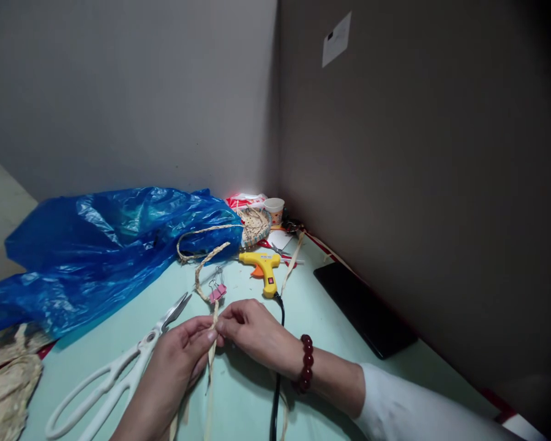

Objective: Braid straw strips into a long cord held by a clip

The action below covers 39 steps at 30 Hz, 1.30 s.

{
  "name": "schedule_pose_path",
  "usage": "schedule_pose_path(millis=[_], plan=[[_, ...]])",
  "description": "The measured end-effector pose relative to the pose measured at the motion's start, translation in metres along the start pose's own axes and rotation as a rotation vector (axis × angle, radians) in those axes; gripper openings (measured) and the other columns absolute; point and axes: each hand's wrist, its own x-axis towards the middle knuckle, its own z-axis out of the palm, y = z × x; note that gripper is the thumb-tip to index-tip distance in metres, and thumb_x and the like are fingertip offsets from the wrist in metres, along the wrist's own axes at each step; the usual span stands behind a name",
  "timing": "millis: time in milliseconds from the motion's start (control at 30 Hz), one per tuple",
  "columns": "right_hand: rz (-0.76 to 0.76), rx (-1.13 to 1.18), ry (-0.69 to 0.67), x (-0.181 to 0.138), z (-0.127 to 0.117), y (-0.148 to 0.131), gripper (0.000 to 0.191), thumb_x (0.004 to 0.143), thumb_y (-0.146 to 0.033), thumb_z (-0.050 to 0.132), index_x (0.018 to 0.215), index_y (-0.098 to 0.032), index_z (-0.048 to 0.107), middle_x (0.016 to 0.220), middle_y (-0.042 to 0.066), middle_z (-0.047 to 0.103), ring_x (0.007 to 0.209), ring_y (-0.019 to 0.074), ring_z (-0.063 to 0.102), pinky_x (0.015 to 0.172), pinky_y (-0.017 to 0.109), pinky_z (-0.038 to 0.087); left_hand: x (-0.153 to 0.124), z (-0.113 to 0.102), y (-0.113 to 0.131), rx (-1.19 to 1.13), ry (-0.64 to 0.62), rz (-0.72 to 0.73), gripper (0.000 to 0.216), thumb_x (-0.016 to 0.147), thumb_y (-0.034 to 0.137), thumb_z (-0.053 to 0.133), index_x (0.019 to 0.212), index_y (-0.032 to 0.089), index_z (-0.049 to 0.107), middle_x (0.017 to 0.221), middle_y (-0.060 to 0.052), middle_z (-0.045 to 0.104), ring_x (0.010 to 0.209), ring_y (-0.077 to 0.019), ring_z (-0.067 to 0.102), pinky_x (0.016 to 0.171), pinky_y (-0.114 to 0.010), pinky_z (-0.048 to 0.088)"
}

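Note:
A pale braided fibre strip (201,278) runs across the tabletop toward me, with a pink binder clip (217,293) clamped on it. Just below the clip, my left hand (183,346) pinches the braid between thumb and fingers. My right hand (252,331) meets it from the other side, its thumb and forefinger closed on the same strip. Loose flat strands (210,392) hang down from between the fingers. White-handled scissors (140,349) lie partly open beside my left hand, and part of them is hidden behind it.
Beyond my hands lies a yellow glue gun (266,269), its black cord (277,398) passing under my right arm. A blue plastic bag (119,245) covers the left back. A paper cup (274,210), woven piece (256,225) and black tablet-like slab (365,306) sit near the walls.

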Motion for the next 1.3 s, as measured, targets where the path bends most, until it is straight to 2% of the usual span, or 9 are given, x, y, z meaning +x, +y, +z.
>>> schedule_pose_path(millis=[133,200,400,567,700,800,1067,1233,1300], plan=[[-0.001,0.012,0.041,0.001,0.003,0.005,0.022,0.078,-0.019,0.051,0.064,-0.014,0.068,0.059,-0.001,0.058,0.058,0.0093,0.048,0.056,0.020,0.033,-0.001,-0.001,-0.004,0.119,-0.005,0.073,0.042,0.066,0.036,0.077,0.097,0.021,0.052,0.061,0.004,0.068,0.043,-0.0069,0.047,0.044,-0.015,0.029],[-0.007,0.024,0.068,0.002,0.005,0.008,0.021,0.077,-0.019,0.054,0.065,-0.013,0.069,0.059,-0.001,0.059,0.059,0.0094,0.049,0.058,0.019,0.034,-0.002,-0.002,-0.004,0.247,-0.027,0.117,0.036,0.073,0.038,0.071,0.098,0.023,0.050,0.066,0.003,0.070,0.051,-0.0117,0.055,0.050,-0.019,0.035],[-0.020,-0.025,0.168,0.001,0.007,0.007,0.018,0.077,-0.021,0.059,0.072,-0.013,0.074,0.058,0.000,0.059,0.058,0.0095,0.048,0.055,0.018,0.033,-0.011,-0.002,0.013,0.919,0.024,0.328,0.025,0.087,0.042,0.048,0.095,0.023,0.063,0.083,-0.005,0.075,0.079,-0.0253,0.066,0.072,-0.032,0.042],[-0.031,-0.074,0.209,-0.001,0.006,0.004,0.017,0.074,-0.018,0.057,0.067,-0.013,0.072,0.054,-0.001,0.058,0.053,0.0086,0.047,0.053,0.019,0.032,-0.015,-0.003,0.023,1.151,0.068,0.345,0.030,0.088,0.038,0.041,0.087,0.026,0.068,0.085,-0.004,0.076,0.081,-0.0269,0.067,0.076,-0.034,0.040],[-0.048,-0.066,0.233,-0.003,0.007,0.006,0.018,0.074,-0.016,0.056,0.066,-0.014,0.071,0.057,0.000,0.061,0.056,0.0094,0.050,0.055,0.019,0.033,-0.021,0.003,0.022,1.153,0.073,0.330,0.030,0.087,0.038,0.041,0.068,0.025,0.060,0.063,0.000,0.069,0.062,-0.0217,0.062,0.063,-0.029,0.038],[-0.065,-0.021,0.211,-0.004,0.007,0.009,0.019,0.076,-0.018,0.055,0.065,-0.014,0.071,0.054,-0.002,0.056,0.055,0.0087,0.046,0.054,0.019,0.032,-0.026,0.011,0.015,1.090,0.048,0.314,0.032,0.087,0.041,0.038,0.066,0.025,0.055,0.057,0.000,0.063,0.056,-0.0200,0.058,0.058,-0.028,0.037],[0.117,0.317,0.063,-0.002,0.002,0.006,0.019,0.075,-0.023,0.062,0.063,-0.011,0.069,0.050,-0.003,0.048,0.050,0.0071,0.036,0.049,0.021,0.028,-0.028,0.017,-0.010,1.245,0.012,0.473,0.031,0.093,0.035,0.033,0.077,0.023,0.058,0.074,-0.006,0.070,0.068,-0.0246,0.066,0.062,-0.032,0.037],[0.160,0.470,0.059,0.000,0.001,0.004,0.009,0.067,-0.015,0.065,0.065,-0.009,0.071,0.057,-0.001,0.057,0.055,0.0081,0.043,0.054,0.021,0.033,-0.029,0.014,0.000,1.220,-0.030,0.457,0.034,0.091,0.037,0.039,0.069,0.022,0.059,0.071,-0.005,0.068,0.066,-0.0233,0.062,0.062,-0.032,0.036],[0.159,0.461,0.068,-0.001,0.001,0.002,0.010,0.067,-0.014,0.063,0.063,-0.010,0.072,0.055,-0.001,0.057,0.053,0.0077,0.041,0.054,0.021,0.032,-0.024,0.008,0.009,1.125,0.028,0.433,0.035,0.088,0.040,0.042,0.063,0.022,0.058,0.068,-0.004,0.066,0.065,-0.0219,0.060,0.062,-0.031,0.036]])
